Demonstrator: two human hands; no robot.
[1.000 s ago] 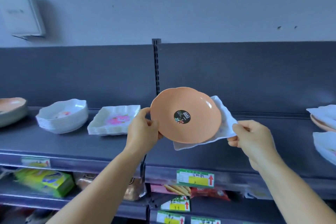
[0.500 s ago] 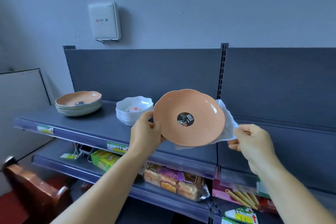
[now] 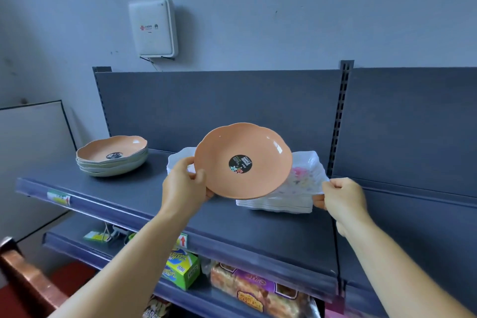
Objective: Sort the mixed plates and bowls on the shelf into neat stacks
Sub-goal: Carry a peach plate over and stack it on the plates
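Left hand point(image 3: 184, 186) pinches the orange plate point(image 3: 242, 160) at its rim, held tilted in the air. Right hand point(image 3: 340, 197) pinches the white square plate point(image 3: 304, 183), probably over the white stack point(image 3: 276, 205). Lower square flat, then carry orange to the orange stack point(image 3: 112, 155) on the shelf point(image 3: 144, 196).
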